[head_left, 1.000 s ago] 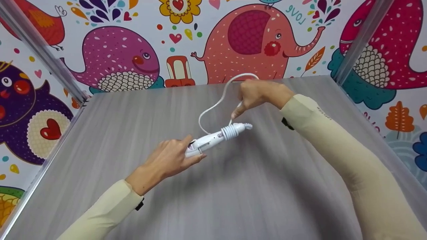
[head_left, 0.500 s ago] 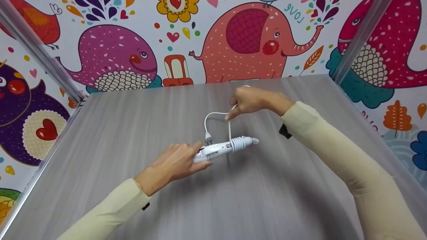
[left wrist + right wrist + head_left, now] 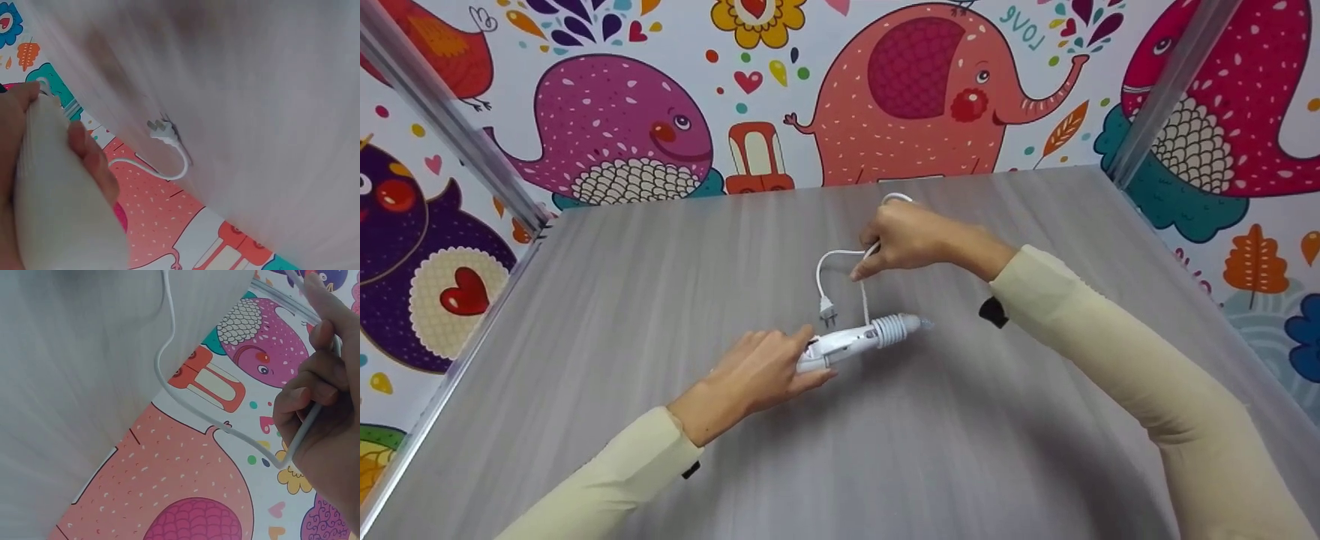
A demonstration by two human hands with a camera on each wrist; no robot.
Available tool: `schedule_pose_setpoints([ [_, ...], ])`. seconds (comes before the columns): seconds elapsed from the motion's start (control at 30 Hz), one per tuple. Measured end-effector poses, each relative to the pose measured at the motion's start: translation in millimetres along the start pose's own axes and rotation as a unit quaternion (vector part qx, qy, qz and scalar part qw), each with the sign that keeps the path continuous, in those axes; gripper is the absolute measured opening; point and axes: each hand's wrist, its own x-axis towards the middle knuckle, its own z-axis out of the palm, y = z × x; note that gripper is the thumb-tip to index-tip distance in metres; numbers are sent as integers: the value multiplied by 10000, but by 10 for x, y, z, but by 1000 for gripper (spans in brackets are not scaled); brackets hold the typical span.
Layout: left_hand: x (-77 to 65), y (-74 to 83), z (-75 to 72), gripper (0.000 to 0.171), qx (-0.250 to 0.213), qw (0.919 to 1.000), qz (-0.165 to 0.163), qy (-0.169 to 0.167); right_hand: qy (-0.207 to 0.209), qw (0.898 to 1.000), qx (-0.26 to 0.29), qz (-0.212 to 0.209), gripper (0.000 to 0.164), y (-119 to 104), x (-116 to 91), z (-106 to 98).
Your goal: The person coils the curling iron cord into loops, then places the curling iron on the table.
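Left hand (image 3: 750, 371) grips a white corded handheld appliance (image 3: 844, 345) by its near-left end, thumb along the lower edge and fingers over the upper; the left wrist view shows fingers on both sides of the pale body, close and soft in focus. Appliance held over the middle of the tabletop (image 3: 660, 300), body slanting gently up toward the right; whether any part of it touches the surface, cannot tell. Toward its far end, several cord coils (image 3: 890, 331) sit side by side round the body, and the tip beyond them is blurred. One straight length of cord rises from the coils to the right hand (image 3: 907, 236), which is above the appliance and well apart from the left. Right fingers curled on the cord; in the right wrist view it passes beneath them, bends sharply by the palm and runs off toward the tabletop. Free end of the cord loops out leftward to a two-pin plug (image 3: 827, 307), prongs pointing down in the head view, just above the appliance and near the left hand. Pale sleeves on both arms. Behind the tabletop, a printed wall with a coral elephant (image 3: 915, 142) and a purple whale (image 3: 622, 135); metal posts (image 3: 457, 120) at both back corners.
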Motion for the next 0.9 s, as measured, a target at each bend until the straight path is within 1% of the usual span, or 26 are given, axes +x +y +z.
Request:
schedule_pose_setpoints([
  [0.07,3,-27,20,47,-33,9997,-232,-25,103,9999,-40,30,44,-9,-29,15],
  [0.17,6,-71,43,47,-24,9987,-508,-78,189,9998,-11,-33,42,-17,-84,56],
  [0.23,1,-90,64,47,-22,9980,-633,-90,193,9997,106,-98,40,-18,-129,92],
  [0.33,-12,-98,98,46,10,9968,-796,19,140,9992,366,-120,36,-4,-212,139],
  [0.47,-22,-105,117,45,191,9950,-925,323,-14,9974,718,2,29,-27,-329,193],
  [0.57,-17,-118,91,45,329,9936,-975,470,2,9963,855,-127,27,-89,-397,241],
  [0.7,-12,-133,33,47,434,9914,-1116,527,90,9948,967,-317,28,-184,-480,311],
  [0.9,-45,-134,-14,49,505,9896,-1271,442,1,9924,1189,-317,27,-268,-592,403],
])
